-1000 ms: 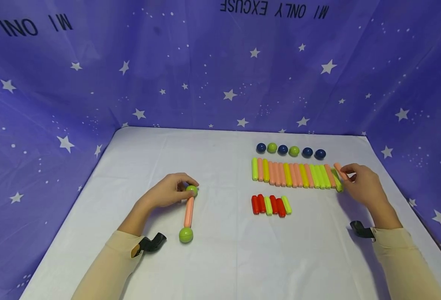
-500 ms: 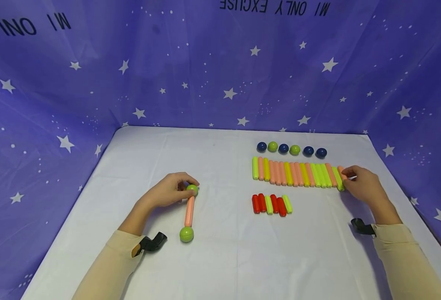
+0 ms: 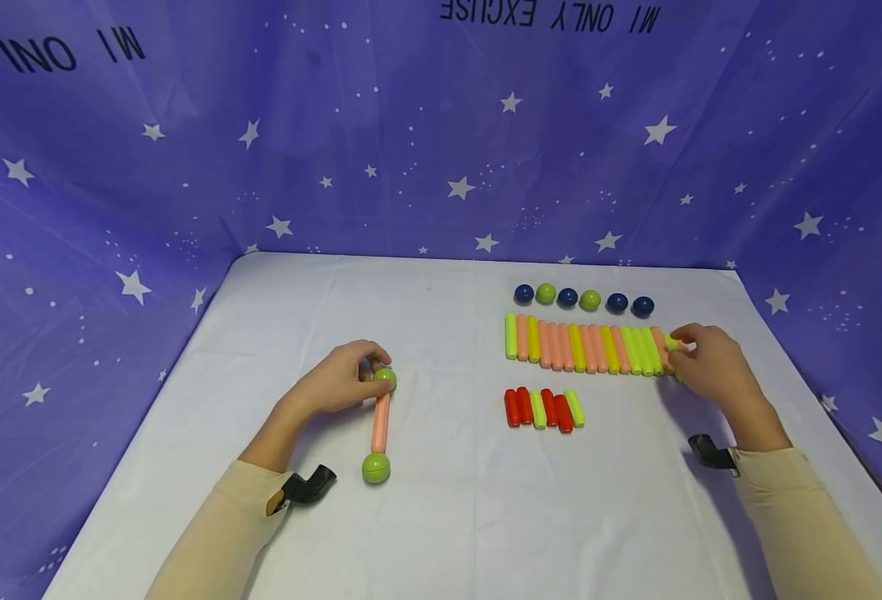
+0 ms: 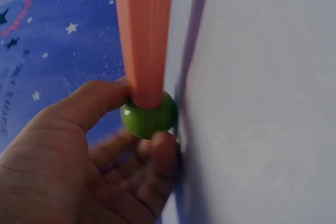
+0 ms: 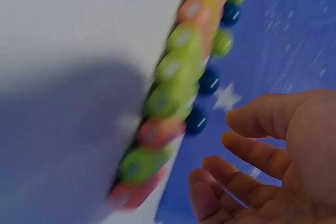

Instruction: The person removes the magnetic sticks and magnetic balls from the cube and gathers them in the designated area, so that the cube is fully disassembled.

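Note:
My left hand (image 3: 339, 379) pinches a green ball (image 4: 149, 121) at the far end of a pink stick (image 3: 380, 423). A second green ball (image 3: 376, 468) sits at the stick's near end. The left wrist view has the thumb against the held ball and the fingers curled beneath it. My right hand (image 3: 717, 367) is over the right end of a long row of pink, yellow and lime sticks (image 3: 576, 348), partly covering the last ones in the head view. In the right wrist view its fingers are apart and hold nothing, and the row's last pink stick (image 5: 137, 192) lies beside a lime one.
Behind the long row is a line of dark blue balls (image 3: 617, 302) and green balls (image 3: 590, 299). Several short red and lime sticks (image 3: 549, 409) lie in front of it. White cloth (image 3: 441, 517) covers the table; a purple star-print curtain (image 3: 381, 125) surrounds it.
The pink stick in my right hand went down onto the row's right end and was let go. That hand then shifted slightly left. My left hand has stayed almost still on the ball.

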